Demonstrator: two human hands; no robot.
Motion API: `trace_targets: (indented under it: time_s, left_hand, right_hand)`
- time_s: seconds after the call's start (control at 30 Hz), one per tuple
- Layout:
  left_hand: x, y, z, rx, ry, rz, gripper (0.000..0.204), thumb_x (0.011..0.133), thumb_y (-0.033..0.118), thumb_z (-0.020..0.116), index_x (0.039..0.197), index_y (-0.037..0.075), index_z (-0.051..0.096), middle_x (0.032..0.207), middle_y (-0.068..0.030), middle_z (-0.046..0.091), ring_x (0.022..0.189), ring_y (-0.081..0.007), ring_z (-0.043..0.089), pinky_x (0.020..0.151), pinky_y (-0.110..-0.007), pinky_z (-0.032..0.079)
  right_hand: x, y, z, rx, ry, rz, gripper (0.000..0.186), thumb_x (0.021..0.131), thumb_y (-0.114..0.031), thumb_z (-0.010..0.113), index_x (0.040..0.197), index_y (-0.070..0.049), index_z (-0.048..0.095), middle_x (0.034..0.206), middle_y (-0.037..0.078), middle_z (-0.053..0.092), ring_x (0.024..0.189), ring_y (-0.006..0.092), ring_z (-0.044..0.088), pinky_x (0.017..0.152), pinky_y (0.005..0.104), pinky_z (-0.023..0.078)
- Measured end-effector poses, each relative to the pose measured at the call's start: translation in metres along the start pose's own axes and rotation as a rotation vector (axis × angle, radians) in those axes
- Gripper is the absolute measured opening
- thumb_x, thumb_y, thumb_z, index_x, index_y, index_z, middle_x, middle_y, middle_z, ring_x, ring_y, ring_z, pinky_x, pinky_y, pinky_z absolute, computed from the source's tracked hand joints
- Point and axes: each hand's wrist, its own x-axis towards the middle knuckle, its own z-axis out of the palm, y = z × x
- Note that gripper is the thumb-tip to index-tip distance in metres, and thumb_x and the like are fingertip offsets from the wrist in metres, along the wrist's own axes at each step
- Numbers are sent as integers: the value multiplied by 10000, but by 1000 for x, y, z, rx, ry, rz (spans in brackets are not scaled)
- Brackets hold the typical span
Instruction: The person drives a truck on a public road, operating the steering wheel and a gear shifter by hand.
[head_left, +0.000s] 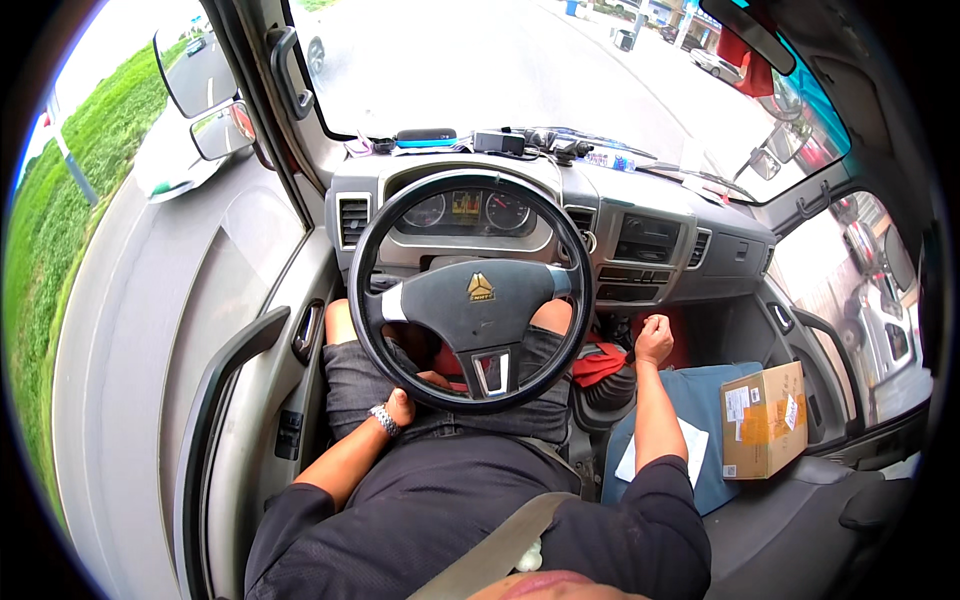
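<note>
I sit at a black steering wheel (478, 401) in a vehicle cab. My left hand (400, 406), with a metal watch on its wrist, is closed on the wheel's lower left rim, its fingers partly hidden. My right hand (652, 338) is closed on top of the gear lever beside the dashboard, covering the knob. The lever's dark rubber boot (608, 398) has red cloth (596, 365) beside it. The instrument cluster (466, 210) shows through the wheel.
A taped cardboard box (770, 440) and white paper (690, 430) lie on the grey passenger seat (730, 500). Small items, including a dark case (425, 136), line the dashboard top. The door armrest (240, 355) is left of me. Outside are road, grass and several vehicles.
</note>
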Motion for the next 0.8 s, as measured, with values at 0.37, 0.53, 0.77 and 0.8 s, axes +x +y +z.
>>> trace_targets:
  time_s: [0.37,0.53,0.77,0.8]
  left_hand:
    - [12,1,10,-171,99,-119,1383,569,1116,346,1180,-90,637,1126,-233,703,1140,-360,679,1050,-462,512]
    - [7,-13,0,-250,203,-107,1342,594,1098,384,1234,-57,623,1085,-209,699,1101,-362,688,1024,-485,528]
    - [10,-20,-12,-372,245,-33,1276,620,1069,436,1245,-27,626,1043,-195,715,992,-352,719,960,-489,577]
    - [14,-20,-13,-373,259,-33,1280,617,1070,438,1245,-30,627,1028,-197,721,983,-350,720,956,-487,579]
  right_hand:
    - [12,7,5,28,7,-24,185,989,-214,556,879,-110,662,819,82,736,767,346,711,676,458,544]
    - [16,6,2,16,-2,4,209,1000,-243,549,905,-103,671,821,99,747,777,336,724,698,464,551]
    - [6,5,9,31,0,9,188,979,-209,547,874,-107,665,815,80,737,764,337,713,688,453,545]
    - [8,4,8,37,-3,12,189,979,-206,545,873,-105,665,815,82,736,763,337,712,689,451,545]
